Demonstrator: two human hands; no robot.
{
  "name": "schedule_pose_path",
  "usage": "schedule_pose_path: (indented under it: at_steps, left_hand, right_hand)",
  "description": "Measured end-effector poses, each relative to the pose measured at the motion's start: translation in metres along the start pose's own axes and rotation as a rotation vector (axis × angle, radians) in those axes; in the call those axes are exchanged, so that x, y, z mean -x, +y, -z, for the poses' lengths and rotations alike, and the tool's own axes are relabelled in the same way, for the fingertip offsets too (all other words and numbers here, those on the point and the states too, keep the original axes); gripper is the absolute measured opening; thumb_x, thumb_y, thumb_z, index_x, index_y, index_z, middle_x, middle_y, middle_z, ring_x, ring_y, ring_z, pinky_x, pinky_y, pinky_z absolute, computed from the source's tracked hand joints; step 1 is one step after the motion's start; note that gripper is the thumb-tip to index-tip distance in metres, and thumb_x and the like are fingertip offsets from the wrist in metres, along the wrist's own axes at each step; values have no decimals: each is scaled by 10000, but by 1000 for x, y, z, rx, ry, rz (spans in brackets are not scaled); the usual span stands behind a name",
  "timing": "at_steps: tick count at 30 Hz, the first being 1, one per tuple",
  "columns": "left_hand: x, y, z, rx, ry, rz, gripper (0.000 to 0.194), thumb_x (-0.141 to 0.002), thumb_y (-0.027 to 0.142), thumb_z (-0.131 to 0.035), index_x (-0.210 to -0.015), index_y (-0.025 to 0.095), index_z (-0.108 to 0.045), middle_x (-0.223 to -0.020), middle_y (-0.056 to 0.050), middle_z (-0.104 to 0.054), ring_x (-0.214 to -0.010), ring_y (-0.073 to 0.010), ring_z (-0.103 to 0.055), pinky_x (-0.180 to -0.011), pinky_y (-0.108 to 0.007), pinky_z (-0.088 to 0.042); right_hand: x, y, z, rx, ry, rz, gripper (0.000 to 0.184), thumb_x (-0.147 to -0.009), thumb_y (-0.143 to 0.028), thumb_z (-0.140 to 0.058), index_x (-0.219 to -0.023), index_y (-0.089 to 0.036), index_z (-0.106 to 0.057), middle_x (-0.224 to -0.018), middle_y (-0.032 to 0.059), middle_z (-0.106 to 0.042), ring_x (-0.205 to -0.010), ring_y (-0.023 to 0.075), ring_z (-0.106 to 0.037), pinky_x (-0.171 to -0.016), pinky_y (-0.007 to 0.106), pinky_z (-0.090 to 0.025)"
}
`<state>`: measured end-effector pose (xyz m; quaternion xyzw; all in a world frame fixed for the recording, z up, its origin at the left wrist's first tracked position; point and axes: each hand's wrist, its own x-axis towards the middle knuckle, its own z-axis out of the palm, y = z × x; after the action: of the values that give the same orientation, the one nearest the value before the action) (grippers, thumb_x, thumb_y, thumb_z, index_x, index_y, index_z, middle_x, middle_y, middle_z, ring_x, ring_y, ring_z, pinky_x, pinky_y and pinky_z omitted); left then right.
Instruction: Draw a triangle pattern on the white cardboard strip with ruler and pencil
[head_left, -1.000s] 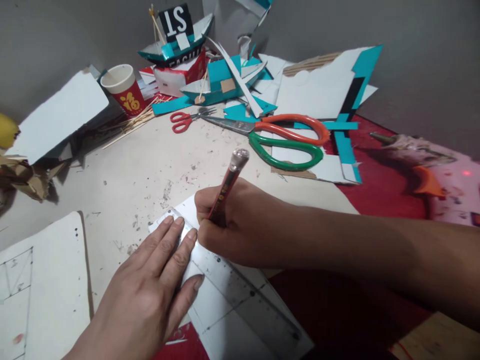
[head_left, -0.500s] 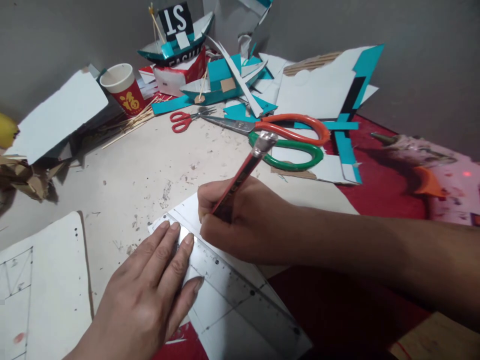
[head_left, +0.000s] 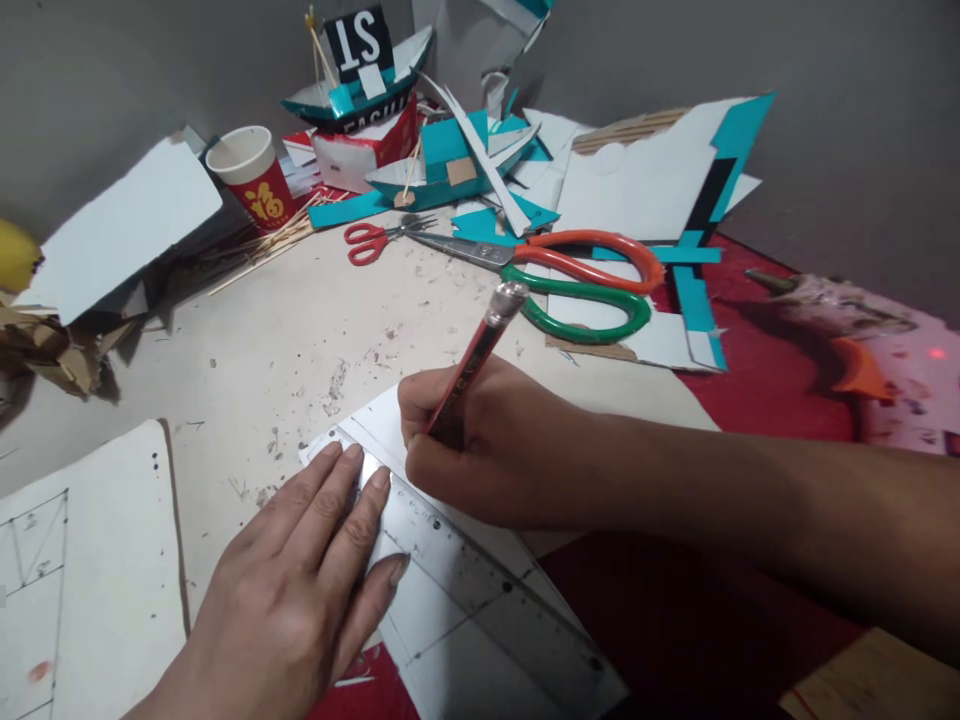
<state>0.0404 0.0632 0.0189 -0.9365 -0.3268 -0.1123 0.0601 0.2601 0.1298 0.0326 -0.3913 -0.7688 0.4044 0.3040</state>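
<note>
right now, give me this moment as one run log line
left hand: on clear ruler over white sheet | right hand: gripping pencil, tip hidden | big scissors, paper cup: beyond

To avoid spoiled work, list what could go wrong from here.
The left hand presses only one end of the ruler, so the other could swing. The right hand hides the tip of the pencil, so a line might stray unseen. A red light shows on the glue gun; its nozzle may be hot if brushed.
</note>
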Motion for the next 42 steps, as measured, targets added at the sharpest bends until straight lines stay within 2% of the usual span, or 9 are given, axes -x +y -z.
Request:
schedule_pose_path:
  at_steps: [4,8,12,16,21,23,31,37,42]
  left_hand:
    - [0,0,1,-23,-8,-1,441,-906,303,-651,-1261,43,-620,-1305,-227,-634,-1245,-376,-572,-916,-521,-573]
    - [0,3,3,-53,-19,2,434,-917,308,-631,-1264,47,-631,-1284,-232,-645,-1171,-387,-618,-857,-524,-596]
    - [0,9,7,-64,29,25,376,-911,265,-636,-1201,27,-664,-1172,-231,-694,-1049,-375,-666,-811,-521,-609]
    - [2,11,9,-47,28,31,362,-918,263,-616,-1172,10,-665,-1048,-215,-713,-938,-352,-666,-749,-518,-611]
    - [3,8,6,17,-79,96,517,-918,341,-598,-1336,39,-555,-1278,-236,-602,-1102,-389,-565,-867,-582,-545]
    - [3,7,5,47,-85,106,515,-915,341,-598,-1328,37,-548,-1285,-229,-590,-1124,-384,-540,-919,-598,-506]
    - [2,11,12,303,-94,212,272,-916,219,-566,-1172,128,-567,-950,-101,-612,-843,-271,-526,-707,-463,-496]
    - [8,15,11,415,-145,317,100,-875,159,-549,-968,194,-565,-877,-58,-602,-787,-260,-532,-696,-455,-464]
    - [11,18,8,403,-163,336,99,-864,154,-530,-944,208,-554,-894,-67,-606,-785,-267,-560,-693,-445,-465]
  right_hand:
    - [1,-1,2,-32,27,12,167,-672,-101,-487,-546,-182,-412,-487,-66,-394,-469,56,-351,-482,220,-307]
    - [0,-1,3,-170,132,-34,166,-748,-109,-497,-598,-176,-521,-538,-43,-518,-492,70,-470,-483,211,-377]
    - [-3,1,-1,-391,235,-168,180,-914,-237,-485,-883,-173,-651,-657,-16,-659,-488,91,-580,-456,209,-450]
    - [-4,5,-4,-446,298,-152,231,-968,-326,-487,-1031,-176,-650,-759,16,-700,-547,107,-621,-479,217,-485]
    - [-5,8,-6,-392,367,-133,233,-978,-332,-500,-1027,-169,-659,-808,36,-721,-612,109,-639,-537,217,-503]
    - [-5,10,-8,-396,386,-123,225,-975,-335,-514,-1023,-172,-661,-819,37,-726,-619,108,-640,-551,219,-507]
    - [-4,18,-15,-428,398,-85,182,-964,-318,-542,-1021,-189,-657,-834,28,-726,-661,110,-648,-618,239,-524]
    - [-3,18,-16,-356,199,-98,196,-967,-344,-549,-1057,-197,-641,-965,59,-745,-908,181,-708,-866,366,-534]
    - [-5,16,-12,-481,307,-48,178,-974,-359,-547,-1003,-201,-624,-973,50,-739,-897,173,-721,-847,351,-554]
